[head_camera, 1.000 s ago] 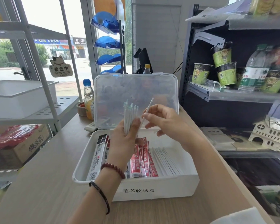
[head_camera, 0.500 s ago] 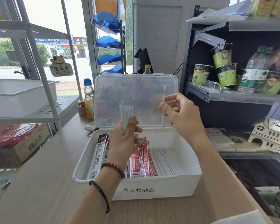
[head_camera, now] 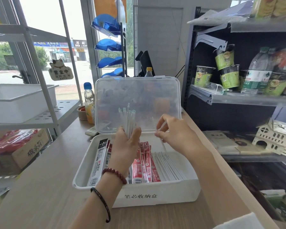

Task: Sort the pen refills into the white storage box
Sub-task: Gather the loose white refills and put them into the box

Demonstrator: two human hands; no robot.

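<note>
Down comes the right hand (head_camera: 177, 134), fingers pinching one pen refill (head_camera: 163, 146). Its lower tip now sits just above the row of loose refills (head_camera: 169, 166) on the right of the white storage box (head_camera: 155, 194). Half a second ago it stood upright before the clear lid (head_camera: 163, 96), so a drop-in looks close. The left hand (head_camera: 125, 144) still grips the upright bundle (head_camera: 130, 121) over the box.

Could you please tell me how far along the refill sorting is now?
Done: a row of loose refills lies in the white box, right of the red packets. In hand: the right hand pinches one refill, tip down over that row. Left: the bundle that the left hand grips.
</note>
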